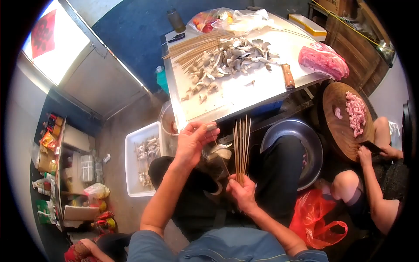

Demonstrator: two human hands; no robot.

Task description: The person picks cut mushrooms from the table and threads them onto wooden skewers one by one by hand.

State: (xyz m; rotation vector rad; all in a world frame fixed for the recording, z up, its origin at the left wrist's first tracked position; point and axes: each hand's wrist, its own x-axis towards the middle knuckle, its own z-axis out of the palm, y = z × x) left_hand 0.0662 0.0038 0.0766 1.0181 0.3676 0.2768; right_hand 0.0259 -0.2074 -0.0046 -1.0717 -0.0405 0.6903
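My left hand (191,143) pinches a small oyster mushroom piece (211,126) at the upper end of a thin skewer. Further down that skewer sit more mushroom pieces (221,153). My right hand (242,192) is closed around a bundle of bamboo skewers (242,148), points upward, and also grips the lower end of the loaded skewer. Beyond my hands, a heap of oyster mushrooms (240,56) lies on the white table (238,98), beside a spread of loose skewers (192,48).
Left of my knee stands a white tray (128,161) with filled skewers. A metal basin (314,163) is by my right knee. At right, a person's hands (364,155) hold a cleaver (371,147) by a round chopping block (336,135) with diced meat. A knife handle (288,76) and raw meat (323,61) lie on the table.
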